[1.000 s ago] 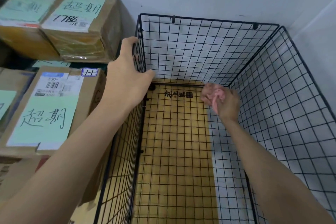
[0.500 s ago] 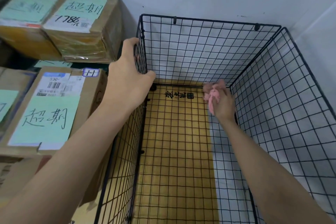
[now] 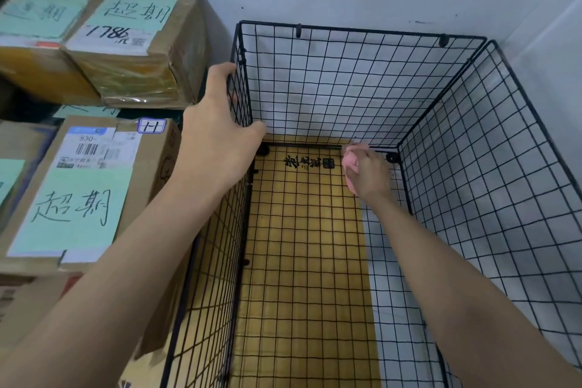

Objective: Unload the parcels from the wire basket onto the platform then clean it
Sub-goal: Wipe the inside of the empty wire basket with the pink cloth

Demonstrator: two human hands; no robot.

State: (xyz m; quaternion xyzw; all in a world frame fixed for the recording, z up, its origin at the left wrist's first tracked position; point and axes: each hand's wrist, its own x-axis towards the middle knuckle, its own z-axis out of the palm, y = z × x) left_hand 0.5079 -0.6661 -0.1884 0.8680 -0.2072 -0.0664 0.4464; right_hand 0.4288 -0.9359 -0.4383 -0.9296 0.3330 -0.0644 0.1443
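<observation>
Gripped top rim of wire basket (image 3: pixel 362 30) near far-left corner with left hand (image 3: pixel 217 132) — fingers curled over wire. Held bunched pink cloth (image 3: pixel 350 162) in right hand (image 3: pixel 369 176), low inside, at foot of far wall. Stacked just left of basket — parcels (image 3: pixel 135 50) with green labels.

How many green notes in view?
5. Far-left note, top left; back note, on the parcel nearest the basket corner; peeking note, just below it; near note, lowest and largest; edge note, cut off at left. Others may be hidden.
</observation>
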